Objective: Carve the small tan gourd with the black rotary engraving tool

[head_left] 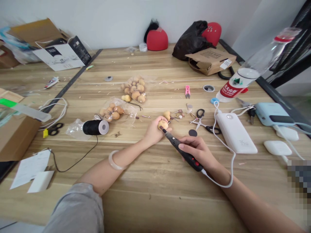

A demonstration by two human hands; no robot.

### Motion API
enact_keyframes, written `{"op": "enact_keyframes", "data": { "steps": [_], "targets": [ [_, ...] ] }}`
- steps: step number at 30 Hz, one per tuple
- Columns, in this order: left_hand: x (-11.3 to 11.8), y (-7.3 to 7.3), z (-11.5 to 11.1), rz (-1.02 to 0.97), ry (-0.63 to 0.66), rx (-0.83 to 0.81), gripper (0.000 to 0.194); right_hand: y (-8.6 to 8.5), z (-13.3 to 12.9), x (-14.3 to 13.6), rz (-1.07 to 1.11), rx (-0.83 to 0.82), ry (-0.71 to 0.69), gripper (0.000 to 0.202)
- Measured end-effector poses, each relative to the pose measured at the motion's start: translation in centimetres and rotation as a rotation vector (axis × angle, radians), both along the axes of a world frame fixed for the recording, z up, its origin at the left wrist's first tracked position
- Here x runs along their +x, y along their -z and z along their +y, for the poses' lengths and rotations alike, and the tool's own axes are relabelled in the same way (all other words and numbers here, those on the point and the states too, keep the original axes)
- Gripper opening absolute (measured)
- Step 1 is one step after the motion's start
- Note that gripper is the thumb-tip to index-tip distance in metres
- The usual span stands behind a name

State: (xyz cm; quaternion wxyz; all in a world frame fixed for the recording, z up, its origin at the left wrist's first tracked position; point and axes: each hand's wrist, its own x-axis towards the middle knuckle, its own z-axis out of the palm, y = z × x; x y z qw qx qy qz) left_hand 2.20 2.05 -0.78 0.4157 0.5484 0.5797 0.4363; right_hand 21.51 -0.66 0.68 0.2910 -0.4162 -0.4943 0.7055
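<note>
My left hand [154, 131] is closed around a small tan gourd-like piece [163, 125], holding it just above the table. In my right hand [197, 149] is a black rotary tool [179, 147], its tip meeting the near side of that piece. A white cable runs from the tool's end. Right behind my left fingers sits another yellowish rounded piece [167, 115]. Several small grinding bits [179, 114] lie scattered beside it. Farther right are scissors [200, 119] with black handles and a dark round disc [192, 133].
Bags of tan pieces [136, 88] and brown ones [113, 111] lie beyond my left hand. A black thread spool [93, 127] is at left. On the right are a white power bank [235, 132], a large water bottle [236, 82] and pink pliers [187, 91].
</note>
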Motion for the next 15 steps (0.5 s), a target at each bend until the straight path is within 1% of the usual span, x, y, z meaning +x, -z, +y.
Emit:
{"op": "enact_keyframes", "data": {
  "steps": [5, 11, 15],
  "targets": [
    [-0.16, 0.18, 0.0, 0.013, 0.012, 0.05, 0.024, 0.22, 0.07, 0.09, 0.019, 0.012, 0.052, 0.029],
    [-0.09, 0.11, 0.04, -0.003, 0.01, 0.017, 0.028, 0.21, 0.07, 0.14, 0.009, 0.009, 0.015, 0.03],
    [-0.08, 0.08, 0.01, 0.014, 0.017, 0.044, 0.026, 0.13, 0.04, 0.11, 0.0, 0.007, 0.037, 0.031]
  ]
}}
